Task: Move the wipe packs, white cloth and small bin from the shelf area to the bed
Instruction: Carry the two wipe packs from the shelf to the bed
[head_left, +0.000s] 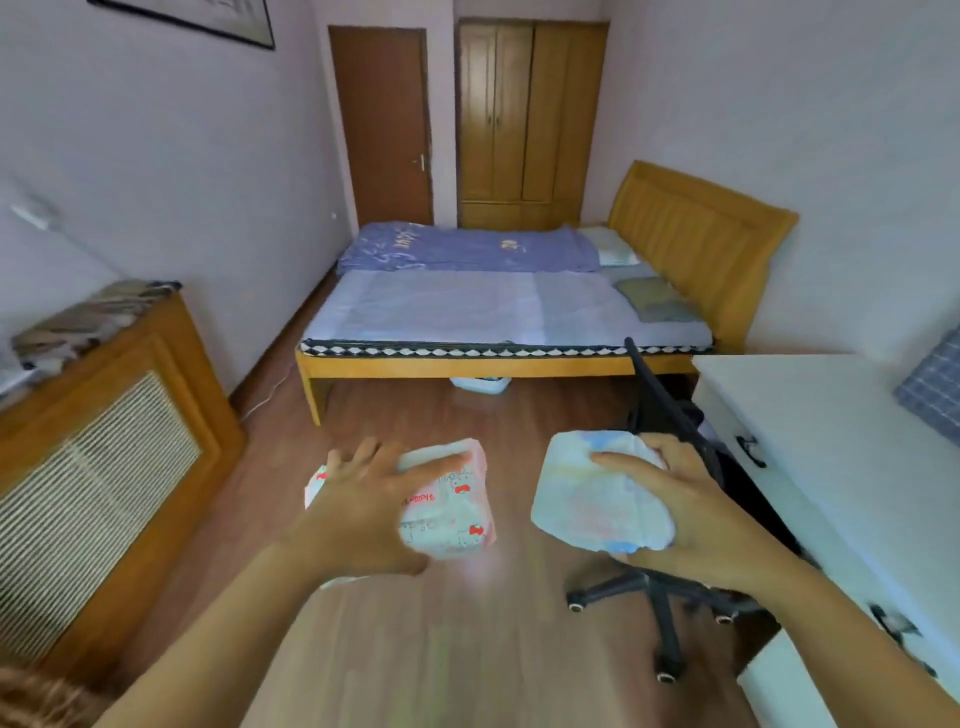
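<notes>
My left hand grips a wipe pack with red cartoon print, held over the wooden floor. My right hand grips a second, pale blue-and-white wipe pack at about the same height. Both packs are in the air, side by side, in front of me. The bed stands ahead across the floor, with a light lilac sheet, a folded purple quilt at its far side and pillows by the wooden headboard. No white cloth or small bin can be made out.
A black office chair stands on the right beside a white desk. A wooden radiator cabinet lines the left wall. A pale blue basin sits under the bed. A door and wardrobe are at the far end.
</notes>
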